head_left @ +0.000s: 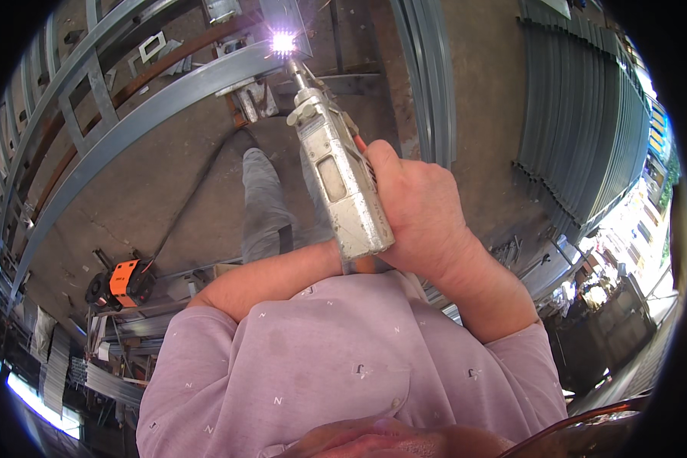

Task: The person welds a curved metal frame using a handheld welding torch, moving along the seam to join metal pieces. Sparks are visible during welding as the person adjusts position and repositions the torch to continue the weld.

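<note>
My right hand (420, 198) is wrapped round the grip of a worn silver handheld welding gun (343, 198). The gun points up and slightly left, away from my body. At its nozzle tip a bright violet-white welding arc (284, 43) glows on a joint of a grey metal frame (183, 95). The glare hides the joint itself. My left forearm (282, 276) crosses in front of my body and passes behind the rear end of the gun. Only a small patch of my left hand (367, 264) shows there; its fingers are hidden.
A metal support (256, 101) stands below the frame near the arc. An orange and black machine (127, 283) sits at lower left, with a dark cable (195, 187) running from it. Long metal profiles (429, 84) and stacked corrugated sheets (576, 122) lie to the right.
</note>
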`<act>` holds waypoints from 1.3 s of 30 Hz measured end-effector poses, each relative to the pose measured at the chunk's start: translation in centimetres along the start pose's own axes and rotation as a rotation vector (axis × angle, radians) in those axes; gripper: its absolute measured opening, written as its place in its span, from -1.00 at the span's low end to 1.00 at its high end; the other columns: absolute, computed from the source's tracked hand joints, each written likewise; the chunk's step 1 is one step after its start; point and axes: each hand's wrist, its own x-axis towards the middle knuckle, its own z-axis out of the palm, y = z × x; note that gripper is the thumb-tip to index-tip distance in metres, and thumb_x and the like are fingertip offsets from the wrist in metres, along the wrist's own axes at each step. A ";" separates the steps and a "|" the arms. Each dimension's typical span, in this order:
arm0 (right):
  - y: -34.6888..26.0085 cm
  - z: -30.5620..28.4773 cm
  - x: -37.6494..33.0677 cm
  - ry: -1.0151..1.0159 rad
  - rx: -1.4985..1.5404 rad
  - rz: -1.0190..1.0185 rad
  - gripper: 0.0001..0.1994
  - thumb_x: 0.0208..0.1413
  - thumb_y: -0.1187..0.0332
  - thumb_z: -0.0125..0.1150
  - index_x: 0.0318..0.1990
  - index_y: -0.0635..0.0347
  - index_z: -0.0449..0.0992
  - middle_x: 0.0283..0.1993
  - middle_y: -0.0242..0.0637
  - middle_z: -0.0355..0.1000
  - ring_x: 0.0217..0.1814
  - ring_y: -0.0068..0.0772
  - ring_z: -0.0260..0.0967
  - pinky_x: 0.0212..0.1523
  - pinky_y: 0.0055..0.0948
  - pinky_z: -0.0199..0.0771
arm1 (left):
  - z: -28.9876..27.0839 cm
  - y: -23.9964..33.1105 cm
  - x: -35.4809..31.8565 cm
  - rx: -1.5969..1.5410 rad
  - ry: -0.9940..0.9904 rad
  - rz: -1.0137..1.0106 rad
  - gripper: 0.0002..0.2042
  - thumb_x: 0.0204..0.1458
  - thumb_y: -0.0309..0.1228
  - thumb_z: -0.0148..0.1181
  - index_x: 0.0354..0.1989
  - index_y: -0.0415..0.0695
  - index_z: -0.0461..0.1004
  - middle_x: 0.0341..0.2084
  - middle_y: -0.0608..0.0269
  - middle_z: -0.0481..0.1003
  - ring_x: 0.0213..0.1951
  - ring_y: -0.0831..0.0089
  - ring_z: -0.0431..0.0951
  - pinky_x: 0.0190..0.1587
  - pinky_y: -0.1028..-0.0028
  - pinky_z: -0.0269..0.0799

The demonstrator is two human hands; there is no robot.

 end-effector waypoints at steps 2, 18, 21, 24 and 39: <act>0.1 0.1 0.0 0.001 0.000 0.018 -0.57 0.06 0.19 0.46 -0.13 0.24 0.36 -0.50 -0.03 0.51 -0.44 0.13 0.58 -0.44 -0.03 0.55 | -0.1 0.0 0.1 0.000 0.006 0.000 -0.69 0.33 -0.20 0.17 0.17 0.02 0.56 0.14 0.18 0.57 0.21 0.29 0.54 0.23 0.26 0.48; -0.2 -0.4 -0.2 -0.045 0.010 0.059 -0.54 0.02 0.17 0.49 -0.11 0.24 0.37 -0.49 -0.03 0.53 -0.42 0.14 0.58 -0.43 -0.02 0.54 | -0.8 1.1 0.9 0.007 0.064 -0.010 -0.69 0.34 -0.20 0.14 0.17 0.02 0.55 0.14 0.19 0.57 0.20 0.30 0.54 0.22 0.26 0.49; -0.2 -0.4 -0.3 -0.049 0.019 0.064 -0.55 0.02 0.17 0.48 -0.11 0.24 0.37 -0.49 -0.04 0.53 -0.43 0.12 0.59 -0.44 -0.03 0.54 | -0.8 1.4 1.2 0.012 0.080 -0.013 -0.69 0.34 -0.20 0.14 0.18 0.02 0.55 0.13 0.19 0.57 0.20 0.30 0.54 0.21 0.27 0.49; -0.1 -0.4 -0.4 -0.043 0.013 0.057 -0.55 0.02 0.17 0.48 -0.11 0.23 0.37 -0.49 -0.04 0.53 -0.43 0.11 0.59 -0.44 -0.04 0.55 | -1.0 1.6 1.3 0.021 0.092 -0.018 -0.69 0.35 -0.20 0.13 0.18 0.02 0.55 0.13 0.19 0.56 0.20 0.30 0.54 0.21 0.27 0.49; 0.0 -0.6 -0.7 -0.071 0.001 0.082 -0.49 -0.04 0.17 0.53 -0.08 0.25 0.39 -0.47 -0.04 0.54 -0.40 0.11 0.61 -0.39 -0.06 0.59 | -0.7 2.0 1.6 0.028 0.107 -0.021 -0.69 0.36 -0.20 0.11 0.18 0.03 0.54 0.13 0.19 0.56 0.19 0.31 0.55 0.20 0.27 0.50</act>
